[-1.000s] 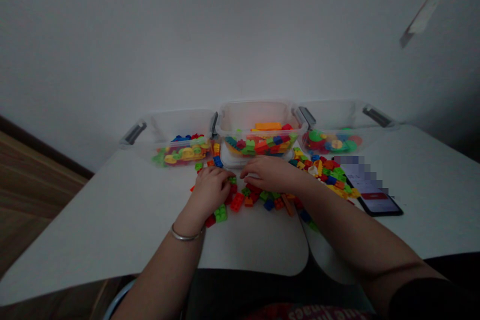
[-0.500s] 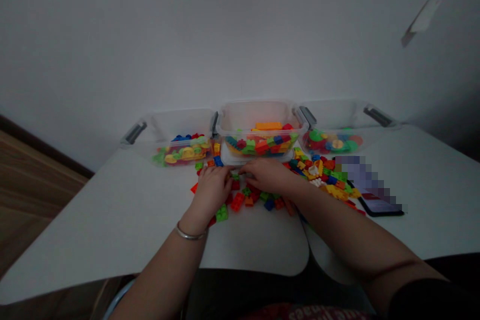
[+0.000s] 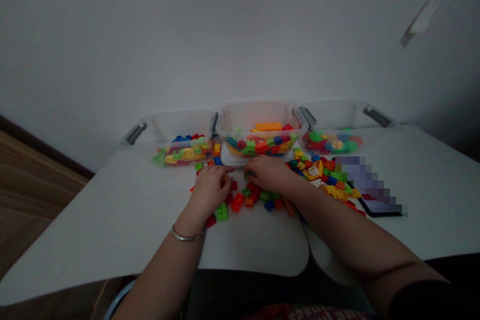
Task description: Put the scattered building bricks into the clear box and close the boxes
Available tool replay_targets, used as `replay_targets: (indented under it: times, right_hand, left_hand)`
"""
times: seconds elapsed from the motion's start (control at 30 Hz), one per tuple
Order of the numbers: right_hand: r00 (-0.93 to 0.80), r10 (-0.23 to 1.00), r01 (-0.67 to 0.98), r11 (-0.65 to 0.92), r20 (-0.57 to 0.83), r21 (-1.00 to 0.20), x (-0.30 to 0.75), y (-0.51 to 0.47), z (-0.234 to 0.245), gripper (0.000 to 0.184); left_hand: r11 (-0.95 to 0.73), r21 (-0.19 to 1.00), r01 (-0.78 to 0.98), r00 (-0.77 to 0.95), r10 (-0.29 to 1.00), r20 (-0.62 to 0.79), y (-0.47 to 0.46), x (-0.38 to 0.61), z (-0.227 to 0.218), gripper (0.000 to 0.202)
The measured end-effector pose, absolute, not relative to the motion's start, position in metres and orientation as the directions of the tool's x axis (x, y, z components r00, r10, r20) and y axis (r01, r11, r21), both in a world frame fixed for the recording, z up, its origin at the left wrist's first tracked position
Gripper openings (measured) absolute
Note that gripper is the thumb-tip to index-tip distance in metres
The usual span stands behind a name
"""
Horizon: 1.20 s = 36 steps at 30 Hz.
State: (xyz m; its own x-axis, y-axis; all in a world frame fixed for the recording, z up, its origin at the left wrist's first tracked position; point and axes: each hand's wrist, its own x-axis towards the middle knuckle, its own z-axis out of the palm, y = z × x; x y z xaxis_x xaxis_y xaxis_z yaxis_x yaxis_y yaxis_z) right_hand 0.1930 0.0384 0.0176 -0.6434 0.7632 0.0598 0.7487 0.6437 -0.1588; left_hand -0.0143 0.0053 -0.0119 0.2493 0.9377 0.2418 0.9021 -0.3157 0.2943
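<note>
My left hand [image 3: 210, 185], with a bracelet on its wrist, is curled over the left side of the loose toy bricks. Between its thumb and fingers shows a small yellow brick [image 3: 225, 177], mostly covered. My right hand [image 3: 267, 174] is bent just in front of the middle bin, its fingers closed on a green brick [image 3: 248, 174]. Below the hands lie red bricks [image 3: 237, 202], a light green brick [image 3: 222, 212] and a blue brick [image 3: 269, 205]. A short gap separates the two hands.
Three clear bins hold coloured pieces: a left bin [image 3: 168, 122], a middle bin [image 3: 240, 115] and a right bin [image 3: 333, 112]. More mixed bricks [image 3: 332, 177] spread beside a phone [image 3: 378, 205] on the white table [image 3: 112, 220]. A wall rises behind.
My hands have moved apart from each other, the left one slightly left. The green brick that was between them is now at my right fingertips, and yellow shows in my left hand.
</note>
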Motion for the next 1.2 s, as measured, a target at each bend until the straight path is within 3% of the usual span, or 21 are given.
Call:
replay_targets:
  times: [0.13,0.4,0.57,0.63,0.77,0.87,1.0,1.2]
  right_hand:
    - [-0.629,0.776,0.764,0.627,0.042,-0.154,0.196,0.04,0.015,0.026]
    - [-0.585,0.811,0.778,0.565,0.012,-0.275,0.196,0.043,0.017,0.025]
    - [-0.636,0.768,0.604,0.554,0.073,-0.573,0.21,0.039,0.048,0.017]
    - [-0.622,0.765,0.539,0.571,0.165,-0.619,0.222,0.039,0.063,0.017]
    - [-0.389,0.789,0.644,0.602,0.475,-0.472,0.252,0.041,0.085,0.022]
    - [-0.203,0.786,0.767,0.498,0.584,-0.405,0.271,0.048,0.088,0.026]
    - [-0.066,0.791,0.875,0.339,0.609,-0.346,0.284,0.062,0.079,0.027]
    - [-0.149,0.828,0.931,0.301,0.54,-0.205,0.286,0.071,0.071,0.032]
  left_hand:
    - [-0.351,0.312,0.883,0.297,0.932,0.207,0.005,-0.019,-0.01,0.029]
    - [-0.39,0.251,0.886,0.352,0.918,0.183,0.006,-0.02,-0.011,0.024]
    - [-0.386,0.222,0.895,0.352,0.919,0.179,0.005,-0.018,-0.009,0.022]
    - [-0.384,0.222,0.896,0.35,0.92,0.177,0.005,-0.018,-0.009,0.02]
    - [-0.373,0.232,0.898,0.339,0.924,0.176,0.006,-0.019,-0.01,0.018]
    - [-0.365,0.249,0.897,0.327,0.927,0.182,0.007,-0.019,-0.01,0.019]
    - [-0.368,0.304,0.879,0.315,0.926,0.21,0.007,-0.018,-0.007,0.019]
    - [-0.503,0.364,0.784,0.391,0.856,0.339,0.005,-0.017,-0.001,0.02]
